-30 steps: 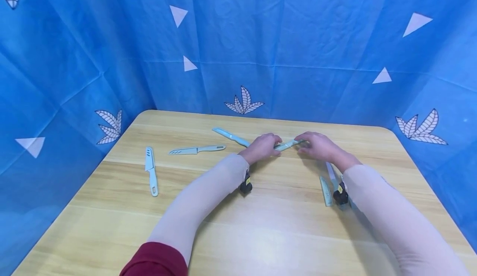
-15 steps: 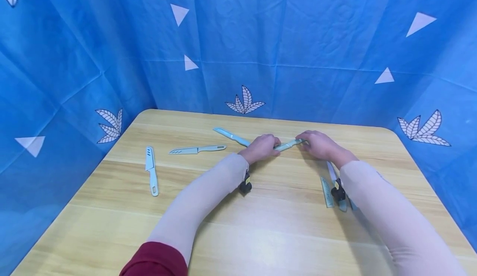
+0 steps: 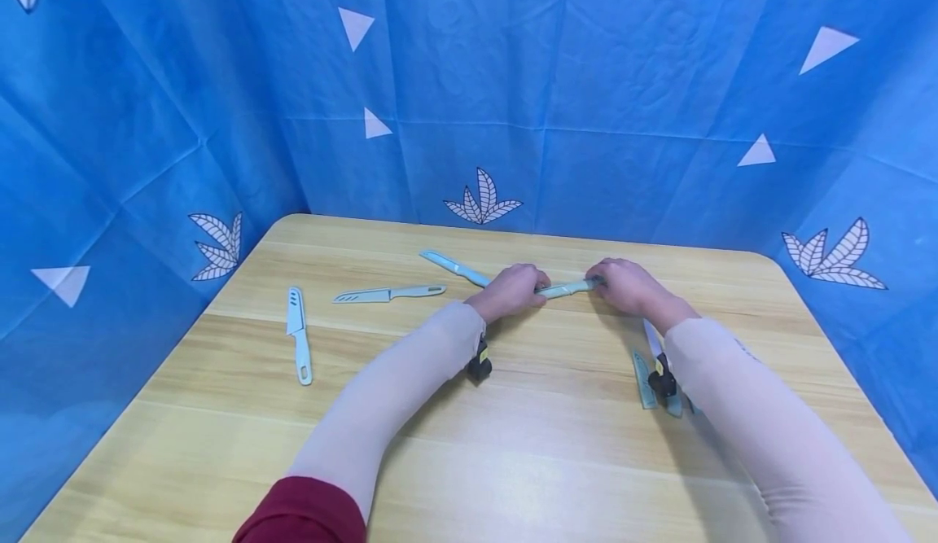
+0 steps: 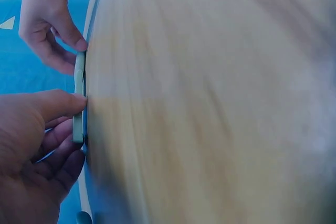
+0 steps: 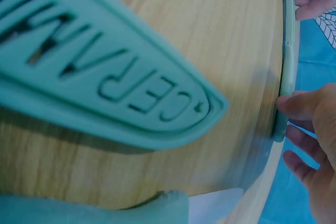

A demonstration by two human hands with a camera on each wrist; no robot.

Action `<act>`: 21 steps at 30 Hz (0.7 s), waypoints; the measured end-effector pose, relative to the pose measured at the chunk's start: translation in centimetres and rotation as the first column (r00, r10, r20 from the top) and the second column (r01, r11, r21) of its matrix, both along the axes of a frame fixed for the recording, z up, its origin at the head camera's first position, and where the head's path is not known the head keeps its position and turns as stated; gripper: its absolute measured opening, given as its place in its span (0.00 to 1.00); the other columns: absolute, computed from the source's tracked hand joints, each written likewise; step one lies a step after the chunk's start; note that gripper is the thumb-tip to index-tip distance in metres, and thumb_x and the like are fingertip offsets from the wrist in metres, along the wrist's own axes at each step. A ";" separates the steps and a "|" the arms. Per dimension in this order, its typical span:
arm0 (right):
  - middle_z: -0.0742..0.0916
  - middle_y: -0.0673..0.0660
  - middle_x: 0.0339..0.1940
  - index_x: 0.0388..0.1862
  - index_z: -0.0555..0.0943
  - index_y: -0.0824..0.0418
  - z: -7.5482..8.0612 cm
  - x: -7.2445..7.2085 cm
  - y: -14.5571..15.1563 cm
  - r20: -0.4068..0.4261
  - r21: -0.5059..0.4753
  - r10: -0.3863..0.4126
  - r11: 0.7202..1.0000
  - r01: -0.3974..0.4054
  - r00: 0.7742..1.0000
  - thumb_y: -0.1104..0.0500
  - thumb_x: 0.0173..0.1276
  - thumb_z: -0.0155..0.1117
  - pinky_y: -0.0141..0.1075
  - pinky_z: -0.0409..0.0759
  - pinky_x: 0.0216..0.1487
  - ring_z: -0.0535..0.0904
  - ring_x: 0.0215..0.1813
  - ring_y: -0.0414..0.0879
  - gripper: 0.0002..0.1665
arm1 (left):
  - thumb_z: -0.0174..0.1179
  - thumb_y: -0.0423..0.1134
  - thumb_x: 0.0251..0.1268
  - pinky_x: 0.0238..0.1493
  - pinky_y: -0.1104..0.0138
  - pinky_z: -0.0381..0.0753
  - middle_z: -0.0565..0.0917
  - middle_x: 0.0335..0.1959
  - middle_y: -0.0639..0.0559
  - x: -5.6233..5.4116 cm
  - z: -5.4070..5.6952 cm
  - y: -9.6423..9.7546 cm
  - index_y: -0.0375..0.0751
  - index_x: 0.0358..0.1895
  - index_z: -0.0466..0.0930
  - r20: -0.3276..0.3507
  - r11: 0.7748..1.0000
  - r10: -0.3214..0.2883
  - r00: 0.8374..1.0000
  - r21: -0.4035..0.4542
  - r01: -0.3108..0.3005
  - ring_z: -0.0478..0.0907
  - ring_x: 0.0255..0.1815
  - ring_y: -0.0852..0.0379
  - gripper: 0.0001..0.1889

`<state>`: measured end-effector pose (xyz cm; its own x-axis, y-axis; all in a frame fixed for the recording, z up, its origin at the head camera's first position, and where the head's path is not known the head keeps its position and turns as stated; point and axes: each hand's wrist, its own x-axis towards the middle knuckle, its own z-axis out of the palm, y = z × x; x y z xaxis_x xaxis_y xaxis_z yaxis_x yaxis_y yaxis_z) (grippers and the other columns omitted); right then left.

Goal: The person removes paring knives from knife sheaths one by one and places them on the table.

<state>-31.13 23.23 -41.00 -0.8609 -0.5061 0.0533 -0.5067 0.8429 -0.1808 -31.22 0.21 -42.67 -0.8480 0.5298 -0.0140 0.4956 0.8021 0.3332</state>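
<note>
A light green knife (image 3: 567, 289) lies between my two hands near the back of the table, its blade covered by a sheath as far as I can see. My left hand (image 3: 510, 292) pinches its left end between thumb and fingers. At the other end, my right hand (image 3: 623, 285) holds what looks like the handle; in the right wrist view, the thumb and a finger of this right hand (image 5: 317, 124) meet on it. The left wrist view shows the knife (image 4: 79, 80) edge-on, low over the tabletop. Fingers hide both its ends in the head view.
Beside my left hand lies a blue knife (image 3: 454, 268). Further left are two sheathed knives, one lying crosswise (image 3: 388, 294) and one lengthwise (image 3: 299, 335). Below my right wrist lie a loose sheath (image 5: 121, 72) marked CERAMIC and a knife with bare blade (image 5: 215, 203). Blue curtain (image 3: 469, 79) borders the table.
The green knife has tipped from a slant to nearly level, its right end coming down. My right fingers have closed further over that end. The left hand has barely moved.
</note>
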 end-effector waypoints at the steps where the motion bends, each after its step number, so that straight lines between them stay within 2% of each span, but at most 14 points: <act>1: 0.85 0.65 0.49 0.52 0.83 0.67 0.0 0.0 0.0 0.006 -0.002 -0.008 1.000 0.008 1.000 0.68 0.65 0.63 0.56 0.77 0.58 0.79 0.54 0.63 0.16 | 0.65 0.43 0.65 0.55 0.69 0.78 0.84 0.50 0.53 0.0 0.0 -0.1 0.45 0.60 0.80 0.004 1.000 -0.001 1.000 0.006 0.001 0.78 0.51 0.58 0.20; 8: 0.85 0.65 0.48 0.50 0.83 0.66 0.2 0.3 0.3 0.047 -0.032 -0.034 0.999 0.036 0.998 0.67 0.65 0.63 0.56 0.77 0.57 0.79 0.53 0.63 0.14 | 0.65 0.42 0.65 0.51 0.71 0.78 0.83 0.48 0.53 0.1 0.2 -0.4 0.44 0.61 0.79 0.028 0.998 -0.001 1.000 0.062 -0.001 0.77 0.47 0.60 0.21; 17: 0.85 0.64 0.48 0.49 0.83 0.65 0.5 0.7 0.7 0.067 -0.088 -0.026 0.996 0.032 0.997 0.64 0.66 0.63 0.56 0.78 0.56 0.80 0.53 0.61 0.14 | 0.65 0.41 0.65 0.58 0.68 0.77 0.84 0.54 0.53 0.3 0.3 -1.0 0.46 0.59 0.81 0.016 0.992 0.011 1.000 0.123 -0.012 0.78 0.54 0.57 0.19; 21: 0.86 0.63 0.49 0.50 0.83 0.64 0.8 1.0 1.0 0.105 -0.146 -0.031 0.988 0.047 0.994 0.62 0.66 0.64 0.55 0.78 0.56 0.80 0.53 0.59 0.14 | 0.65 0.40 0.64 0.50 0.70 0.80 0.84 0.54 0.53 0.4 0.5 -1.6 0.46 0.58 0.82 0.016 0.986 0.014 1.000 0.168 -0.016 0.79 0.46 0.60 0.18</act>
